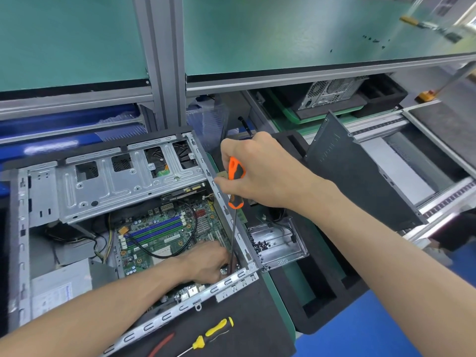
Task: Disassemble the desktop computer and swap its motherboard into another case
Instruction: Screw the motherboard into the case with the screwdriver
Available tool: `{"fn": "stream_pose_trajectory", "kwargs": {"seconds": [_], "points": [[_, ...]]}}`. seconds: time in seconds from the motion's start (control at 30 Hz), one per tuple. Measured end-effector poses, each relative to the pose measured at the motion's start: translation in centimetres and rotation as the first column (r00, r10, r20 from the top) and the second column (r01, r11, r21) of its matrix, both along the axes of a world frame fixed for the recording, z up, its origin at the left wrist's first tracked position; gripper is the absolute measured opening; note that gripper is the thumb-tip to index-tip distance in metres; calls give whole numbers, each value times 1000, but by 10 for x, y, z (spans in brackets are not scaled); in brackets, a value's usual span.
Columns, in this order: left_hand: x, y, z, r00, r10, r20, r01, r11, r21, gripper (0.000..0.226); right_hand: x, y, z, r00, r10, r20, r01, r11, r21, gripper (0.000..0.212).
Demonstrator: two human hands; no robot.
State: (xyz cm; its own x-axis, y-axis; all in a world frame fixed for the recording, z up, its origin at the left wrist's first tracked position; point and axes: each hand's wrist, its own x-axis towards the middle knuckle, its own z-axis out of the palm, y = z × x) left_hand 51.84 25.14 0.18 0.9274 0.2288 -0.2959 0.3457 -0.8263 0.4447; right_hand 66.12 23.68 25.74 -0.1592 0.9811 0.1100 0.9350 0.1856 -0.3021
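The right hand (260, 171) is clenched round the orange screwdriver (235, 185), shaft running down to the motherboard (164, 235) in the open case (23, 243), where the left hand (208, 264), fingers curled at the tip, rests; its grasp is unclear.

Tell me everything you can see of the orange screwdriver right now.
The orange screwdriver has an orange-and-black handle and a long thin metal shaft. The right hand grips the handle. It stands nearly upright, shaft running down inside the case's right wall to the motherboard corner, where the left hand rests by its tip.
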Motion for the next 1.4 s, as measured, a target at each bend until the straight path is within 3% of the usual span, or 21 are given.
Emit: {"fn": "stream_pose_trajectory", "kwargs": {"seconds": [0.37, 0.53, 0.63, 0.77, 0.93, 1.17, 1.27, 1.33, 1.4], "points": [[-1, 2, -1, 1000, -16, 16, 17, 999, -47, 19, 0, 2, 1, 999, -5, -41, 5, 1000, -19, 28], [0, 3, 1, 1000, -12, 22, 14, 997, -79, 26, 0, -1, 15, 993, 90, -79, -103, 978, -179, 26], [0, 4, 3, 1000, -15, 25, 16, 997, -72, 31, -1, 1, 20, 994, 107, -3, -104, 961, -257, 32], [-1, 3, 0, 1000, -20, 19, 21, 998, -58, 39, -8, 4, 19, 991, 48, 126, -20, 977, -212, 45], [-1, 3, -1, 998, -43, 42, 44, 999, -24, 45, -9, 0, 23, 995, 98, -6, -96, 959, -267, 23], [-3, 1, 6, 998, -41, 42, 41, 999, -3, 40, -12, -10, 33, 971, 223, -82, -237, 888, -395, 20], [-3, 0, 9, 999, -35, 32, 35, 999, -3, 34, -13, -16, 32, 984, 171, -48, -177, 922, -344, 13], [-3, -2, 9, 999, -26, 19, 26, 1000, -17, 32, -14, -18, 31, 993, 85, 84, -60, 961, -270, 34], [-5, -3, 9, 999, -35, 2, 35, 999, -9, 27, -14, -21, 32, 990, 50, 135, -16, 970, -241, 39]]}}
